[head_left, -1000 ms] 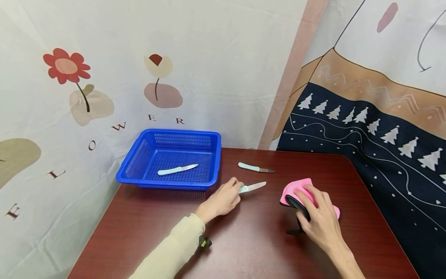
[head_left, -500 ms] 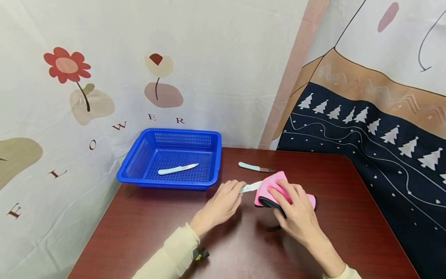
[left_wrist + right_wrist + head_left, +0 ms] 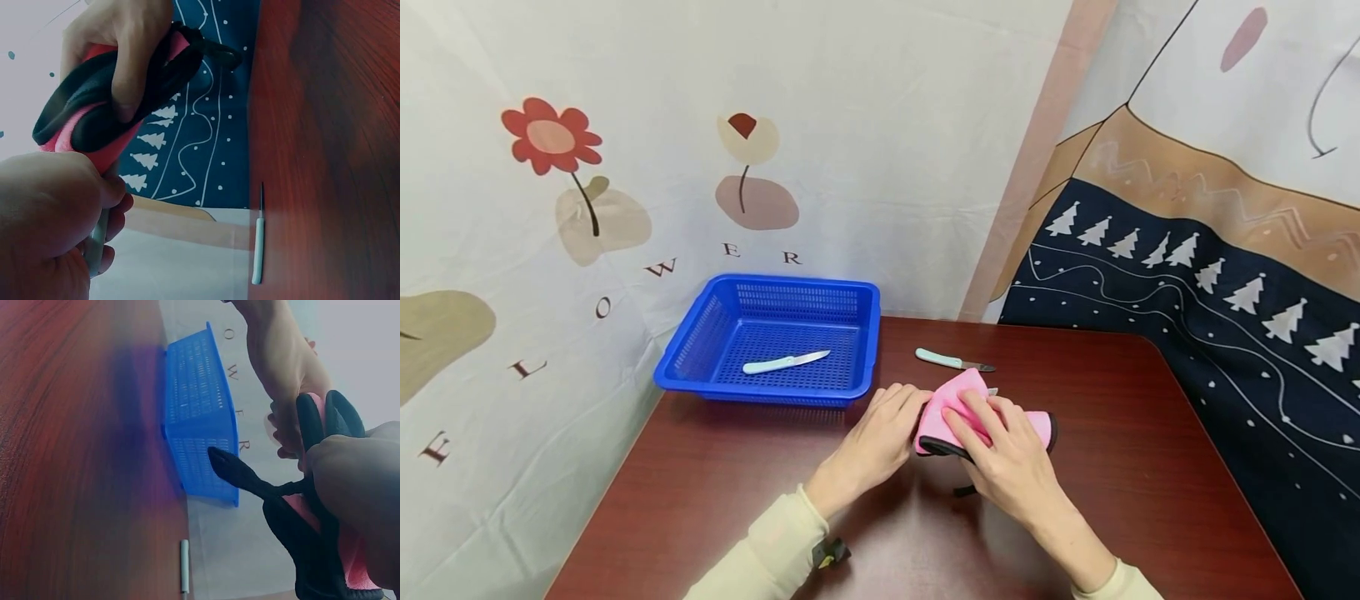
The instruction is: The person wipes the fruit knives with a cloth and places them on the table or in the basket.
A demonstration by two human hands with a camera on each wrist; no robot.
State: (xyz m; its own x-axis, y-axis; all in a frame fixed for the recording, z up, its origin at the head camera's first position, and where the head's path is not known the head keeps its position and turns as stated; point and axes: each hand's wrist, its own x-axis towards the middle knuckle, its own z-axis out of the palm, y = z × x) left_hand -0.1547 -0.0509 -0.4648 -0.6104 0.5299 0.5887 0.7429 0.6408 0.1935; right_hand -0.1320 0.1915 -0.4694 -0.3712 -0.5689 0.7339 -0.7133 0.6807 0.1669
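My left hand (image 3: pixel 872 446) grips the pale mint handle of a knife (image 3: pixel 95 250), seen below the fingers in the left wrist view. My right hand (image 3: pixel 1011 462) holds a folded pink cloth (image 3: pixel 946 417) with black edging over the blade. Only a bit of the metal tip shows past the cloth in the head view. The two hands nearly meet where the handle enters the cloth. A black loop (image 3: pixel 237 469) hangs from the cloth in the right wrist view.
A blue plastic basket (image 3: pixel 766 393) stands at the back left with one mint-handled knife (image 3: pixel 786 362) lying inside. Another such knife (image 3: pixel 938 358) lies on the brown table (image 3: pixel 1105 392), just behind the cloth. Printed fabric (image 3: pixel 910 167) hangs behind the table.
My right hand has brought the pink cloth leftward from the right side of the table, onto the blade and up to the left hand. The left hand keeps its grip nearly in place.
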